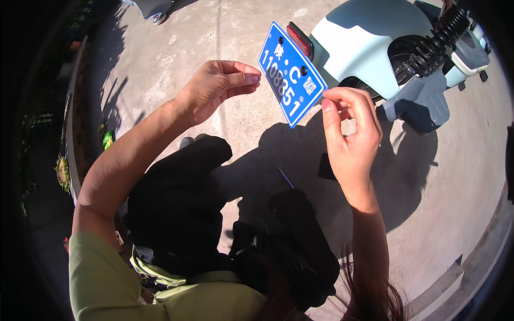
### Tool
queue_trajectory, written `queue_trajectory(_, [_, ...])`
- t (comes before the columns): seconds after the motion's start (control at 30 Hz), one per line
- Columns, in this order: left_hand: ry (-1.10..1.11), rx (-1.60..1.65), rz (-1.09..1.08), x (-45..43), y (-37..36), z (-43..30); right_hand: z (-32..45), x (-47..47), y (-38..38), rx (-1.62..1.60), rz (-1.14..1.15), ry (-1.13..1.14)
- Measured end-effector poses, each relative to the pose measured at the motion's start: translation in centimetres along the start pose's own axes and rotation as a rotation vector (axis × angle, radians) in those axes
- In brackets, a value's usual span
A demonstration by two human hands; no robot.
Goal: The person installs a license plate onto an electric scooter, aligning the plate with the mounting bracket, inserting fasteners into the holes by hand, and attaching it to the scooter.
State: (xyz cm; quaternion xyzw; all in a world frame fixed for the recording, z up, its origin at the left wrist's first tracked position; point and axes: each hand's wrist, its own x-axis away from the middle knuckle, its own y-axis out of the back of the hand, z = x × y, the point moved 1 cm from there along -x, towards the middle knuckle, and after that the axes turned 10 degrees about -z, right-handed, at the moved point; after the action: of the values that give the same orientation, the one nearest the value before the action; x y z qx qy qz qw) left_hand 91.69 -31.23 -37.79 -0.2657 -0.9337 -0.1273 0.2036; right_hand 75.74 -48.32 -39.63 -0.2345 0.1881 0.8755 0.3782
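Note:
A blue licence plate [292,76] with white writing is mounted, tilted, behind the rear of a pale blue scooter [353,48]. Two black round fasteners show near its upper edge, and a red reflector [299,40] sits just behind it. Close to the plate's left edge is my left hand [221,86], thumb and fingertips pinched together; whether something small lies between them I cannot tell. My right hand [353,116] is at the plate's right corner, fingers bent, the index fingertip at or very near the corner and the thumb a little apart from it.
A thin screwdriver-like rod [286,177] lies on the concrete ground [241,116] between my knees and the scooter. A dark flat object [327,166] rests partly behind my right wrist. The scooter's black coil spring [431,52] is at the upper right, a raised concrete edge [437,289] at the lower right.

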Motion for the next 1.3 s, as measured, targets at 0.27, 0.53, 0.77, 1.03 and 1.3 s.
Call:
queue_trajectory(0.27, [-0.325,0.044,0.104,-10.0,4.8,-0.3,0.7,-3.0,-1.3,0.337,-0.029,0.172])
queue_trajectory(0.53, [-0.275,0.378,0.486,-18.3,3.7,2.8,0.6,-8.8,-3.5,0.888,0.438,0.208])
queue_trajectory(0.77, [-0.272,0.291,0.625,-20.3,1.7,3.1,3.0,-11.3,-12.0,1.112,0.602,-0.102])
queue_trajectory(1.03, [-0.34,0.251,0.769,-21.0,-0.3,1.9,1.4,-9.8,-13.5,1.115,0.412,-0.358])
queue_trajectory(1.3, [-0.1,0.123,1.127,-20.6,-3.0,0.3,1.9,-8.6,-12.7,1.22,0.373,-0.173])
